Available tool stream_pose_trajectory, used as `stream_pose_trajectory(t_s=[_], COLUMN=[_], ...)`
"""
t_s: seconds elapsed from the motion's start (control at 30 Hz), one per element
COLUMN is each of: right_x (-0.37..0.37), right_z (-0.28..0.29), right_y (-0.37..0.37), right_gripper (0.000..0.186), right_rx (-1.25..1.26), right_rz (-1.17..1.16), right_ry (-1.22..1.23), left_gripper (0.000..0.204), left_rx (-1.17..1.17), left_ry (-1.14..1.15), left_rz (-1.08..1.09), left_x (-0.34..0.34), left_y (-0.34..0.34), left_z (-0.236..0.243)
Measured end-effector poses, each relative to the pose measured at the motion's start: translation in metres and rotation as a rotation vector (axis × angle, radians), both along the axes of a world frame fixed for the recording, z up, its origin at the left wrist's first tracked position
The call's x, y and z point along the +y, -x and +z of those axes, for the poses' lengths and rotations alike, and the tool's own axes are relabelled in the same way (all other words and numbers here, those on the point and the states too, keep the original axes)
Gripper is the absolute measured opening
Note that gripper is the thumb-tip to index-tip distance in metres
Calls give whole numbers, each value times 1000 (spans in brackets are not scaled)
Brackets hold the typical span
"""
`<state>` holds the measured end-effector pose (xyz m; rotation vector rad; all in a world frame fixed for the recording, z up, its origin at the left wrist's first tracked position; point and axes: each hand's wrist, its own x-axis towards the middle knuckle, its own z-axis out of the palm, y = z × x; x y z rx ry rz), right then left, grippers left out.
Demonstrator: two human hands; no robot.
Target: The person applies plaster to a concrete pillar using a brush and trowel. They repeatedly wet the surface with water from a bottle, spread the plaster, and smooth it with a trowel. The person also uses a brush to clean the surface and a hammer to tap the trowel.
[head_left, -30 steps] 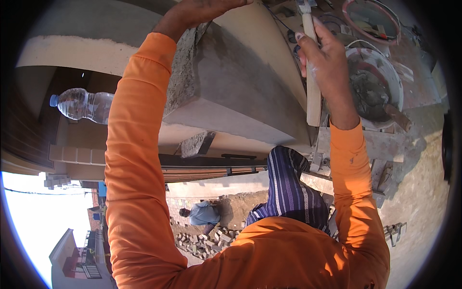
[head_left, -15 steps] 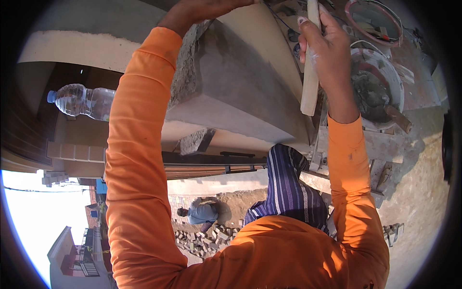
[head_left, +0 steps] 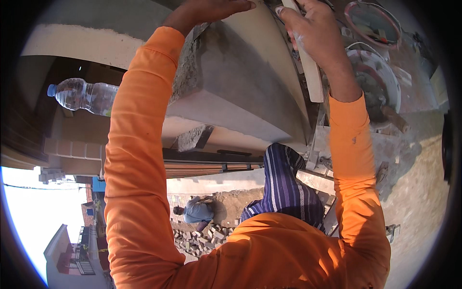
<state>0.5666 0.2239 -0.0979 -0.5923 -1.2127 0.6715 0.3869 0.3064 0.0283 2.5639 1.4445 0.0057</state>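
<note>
My right hand point(head_left: 315, 33), at the upper right, is closed around a pale wooden strip point(head_left: 312, 77) that tilts beside the plastered ledge. Its far end runs out of the picture. At the top edge my left hand point(head_left: 209, 10) reaches over the freshly plastered grey block point(head_left: 240, 72), one digit stretched to the right. Nothing shows in that hand, though part of it is cut off by the frame. Right of my right wrist stands a bucket point(head_left: 395, 79) of wet grey mortar. A tool with a round wooden handle point(head_left: 394, 119) lies at its rim.
A second round tub point(head_left: 400, 36) stands at the far right. On the left is a clear plastic bottle point(head_left: 84, 96) with a blue cap. Below, a person in a blue shirt point(head_left: 198, 211) is near a heap of broken bricks point(head_left: 207, 241). Planks point(head_left: 315, 182) lie beside my striped garment point(head_left: 284, 192).
My right hand has moved up and to the left with the wooden strip, which now leans more. My left hand sits slightly lower, showing more of its outstretched digit.
</note>
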Motion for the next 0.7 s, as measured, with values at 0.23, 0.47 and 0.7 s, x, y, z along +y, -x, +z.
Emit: stream_pose_trajectory(t_s=[0.23,0.47,0.7], right_x=[-31,-57,-62], right_z=[0,0,-20], right_y=[-5,-6,-11], right_gripper=[44,45,33], right_rx=[250,308,227], right_rz=[105,135,111], right_ry=[269,291,302], left_gripper=[35,22,18], left_rx=[-131,-254,-243], left_ry=[-56,88,140], left_rz=[212,-132,-102], left_x=[-27,-36,-52], left_y=[4,-19,-21], left_z=[18,11,5])
